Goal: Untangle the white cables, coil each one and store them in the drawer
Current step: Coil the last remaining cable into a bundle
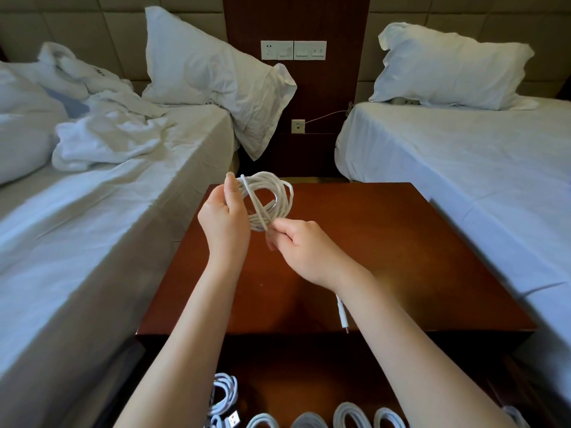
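Above the brown nightstand [386, 242] I hold a white cable coil [273, 193] of several loops. My left hand [227, 220] grips the coil's left side, fingers curled round the loops. My right hand [301, 247] pinches a free strand of the same cable that crosses the coil diagonally. A loose white cable end with a connector [341, 313] lies on the nightstand under my right forearm. Below, the open drawer [293, 375] holds several coiled white cables [352, 417], and one more coil [222, 393] lies at its left.
A bed with rumpled white bedding [102, 140] and a pillow [216, 84] flanks the nightstand on the left. A made bed [463, 156] stands on the right. Wall sockets and switches [293, 50] sit on the wood panel behind.
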The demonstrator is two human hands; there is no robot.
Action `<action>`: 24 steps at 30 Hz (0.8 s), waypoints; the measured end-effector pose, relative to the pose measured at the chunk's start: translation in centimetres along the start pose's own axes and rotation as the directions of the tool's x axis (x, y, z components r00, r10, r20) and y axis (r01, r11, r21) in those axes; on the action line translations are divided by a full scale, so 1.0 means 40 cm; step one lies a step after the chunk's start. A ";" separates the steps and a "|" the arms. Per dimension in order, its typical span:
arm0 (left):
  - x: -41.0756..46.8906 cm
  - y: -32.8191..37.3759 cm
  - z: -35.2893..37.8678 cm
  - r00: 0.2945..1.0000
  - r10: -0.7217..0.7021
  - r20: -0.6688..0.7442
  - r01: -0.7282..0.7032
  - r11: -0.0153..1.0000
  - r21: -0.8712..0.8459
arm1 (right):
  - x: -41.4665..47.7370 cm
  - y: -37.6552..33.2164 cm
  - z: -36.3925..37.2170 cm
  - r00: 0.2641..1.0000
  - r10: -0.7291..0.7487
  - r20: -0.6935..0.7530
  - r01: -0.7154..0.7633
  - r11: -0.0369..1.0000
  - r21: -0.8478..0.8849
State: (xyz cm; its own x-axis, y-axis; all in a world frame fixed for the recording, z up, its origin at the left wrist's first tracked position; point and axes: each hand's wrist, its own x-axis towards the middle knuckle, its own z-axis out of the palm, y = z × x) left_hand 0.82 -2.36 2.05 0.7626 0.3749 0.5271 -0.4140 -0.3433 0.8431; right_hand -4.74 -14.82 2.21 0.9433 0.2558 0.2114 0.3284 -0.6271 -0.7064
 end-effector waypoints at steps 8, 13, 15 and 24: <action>0.011 0.040 -0.018 0.984 -0.143 0.106 0.169 0.937 -0.306 | 0.008 0.057 -0.017 0.998 0.058 0.012 -0.059 0.980 0.190; -0.002 0.040 0.005 0.930 -0.226 0.289 0.308 0.909 -0.280 | 0.011 0.110 -0.029 0.990 0.046 -0.131 -0.012 0.970 0.244; 0.000 0.040 0.008 0.892 -0.269 0.363 0.382 0.878 -0.288 | 0.011 0.116 -0.030 0.985 0.016 -0.172 0.032 0.962 0.272; -0.010 0.062 -0.023 0.721 -0.076 0.688 0.267 0.948 -0.174 | 0.011 0.139 -0.053 0.996 0.060 0.059 -0.075 0.953 0.292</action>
State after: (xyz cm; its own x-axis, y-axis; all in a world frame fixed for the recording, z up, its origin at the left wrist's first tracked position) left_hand -0.95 -2.57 4.02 0.9238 -0.2963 0.2426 -0.2757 -0.0751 0.9583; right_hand -2.40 -19.75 -0.19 0.9568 0.2609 0.1284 0.2286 -0.4018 -0.8867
